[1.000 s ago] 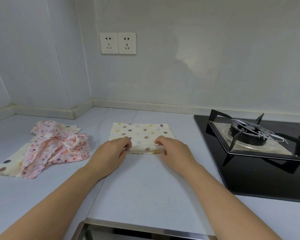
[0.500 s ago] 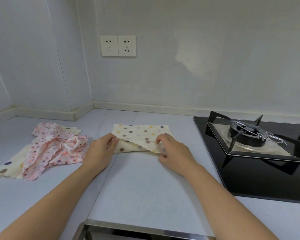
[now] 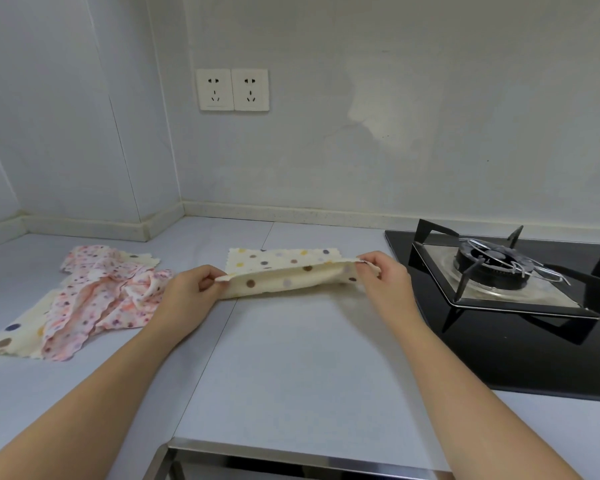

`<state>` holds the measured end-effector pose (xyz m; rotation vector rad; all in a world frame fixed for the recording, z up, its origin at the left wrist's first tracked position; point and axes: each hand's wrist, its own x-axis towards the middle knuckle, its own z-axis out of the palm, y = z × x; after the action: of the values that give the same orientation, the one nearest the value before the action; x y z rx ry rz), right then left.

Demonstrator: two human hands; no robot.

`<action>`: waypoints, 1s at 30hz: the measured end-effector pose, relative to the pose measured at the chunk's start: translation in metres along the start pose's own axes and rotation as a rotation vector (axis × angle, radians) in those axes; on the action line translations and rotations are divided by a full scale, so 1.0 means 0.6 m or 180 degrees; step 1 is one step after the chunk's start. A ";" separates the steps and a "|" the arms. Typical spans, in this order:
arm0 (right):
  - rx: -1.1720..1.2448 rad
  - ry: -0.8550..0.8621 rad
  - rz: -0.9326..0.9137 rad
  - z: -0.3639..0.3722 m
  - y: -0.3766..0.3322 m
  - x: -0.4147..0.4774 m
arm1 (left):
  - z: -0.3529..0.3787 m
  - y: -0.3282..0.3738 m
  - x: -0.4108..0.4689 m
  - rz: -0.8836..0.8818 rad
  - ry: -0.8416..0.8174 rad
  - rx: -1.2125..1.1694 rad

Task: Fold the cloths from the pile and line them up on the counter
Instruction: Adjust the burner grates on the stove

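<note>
Pinching a cream dotted cloth (image 3: 291, 278) at the middle of the counter (image 3: 291, 368), between the pile (image 3: 94, 299) of pink and cream cloths to the left and the gas hob (image 3: 506, 271) to the right. Gripped by its near edge at both ends: with the left hand (image 3: 187, 296) at the left corner and the right hand (image 3: 385, 282) at the right corner, thumb and fingers clamped on fabric. Lifted off the counter along that edge, flat along the far one.

A black gas hob (image 3: 499, 341) with its burner (image 3: 492, 265) sits right; two white wall sockets (image 3: 232, 90) hang behind.
</note>
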<state>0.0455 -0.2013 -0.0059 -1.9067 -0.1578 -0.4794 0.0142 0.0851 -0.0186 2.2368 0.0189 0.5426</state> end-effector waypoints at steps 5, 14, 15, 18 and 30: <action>-0.0061 -0.0054 0.0258 -0.002 0.002 -0.001 | 0.003 0.008 -0.002 -0.0084 0.0071 -0.0092; -0.0806 -0.0256 0.0741 -0.003 0.014 0.006 | 0.010 0.030 0.002 -0.0437 0.0012 0.0124; -0.0861 -0.0297 0.0723 -0.003 0.015 0.005 | 0.011 0.031 0.003 -0.0502 -0.0045 0.0205; -0.1167 -0.0374 0.0617 -0.001 0.017 0.004 | 0.014 0.029 0.004 -0.0623 -0.0235 0.0612; -0.2047 -0.0454 0.0262 0.017 0.025 0.010 | 0.029 0.035 0.000 -0.0576 -0.0145 0.1663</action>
<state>0.0586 -0.1982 -0.0197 -2.5679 -0.0138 -0.3607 0.0172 0.0585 -0.0130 2.7165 0.3746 0.4196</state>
